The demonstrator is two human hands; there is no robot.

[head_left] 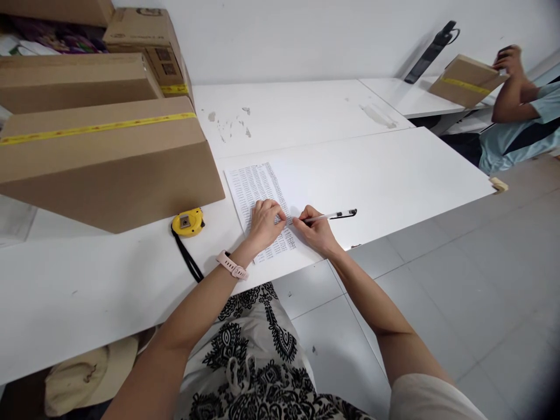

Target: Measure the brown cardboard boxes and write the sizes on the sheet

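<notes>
A printed sheet (254,181) with columns of small text lies on the white table, near its front edge. My left hand (265,221) rests on it, closed, the fingers bent and the thumb and forefinger tips close together at the paper. In my right hand (318,230) is a pen (330,216), clear-barrelled with a black end that points right. Its writing tip is hidden by my fingers, at the sheet's right side. Left of the sheet lies a yellow tape measure (188,222) with a black strap.
Cardboard boxes (131,169) with yellow tape stand on the left. The white table (371,169) stretches right, its front edge above a tiled floor. At the far right a person's hands hold a carton (466,81) beside a dark bottle (431,53). A beige cap (87,373) lies below the table.
</notes>
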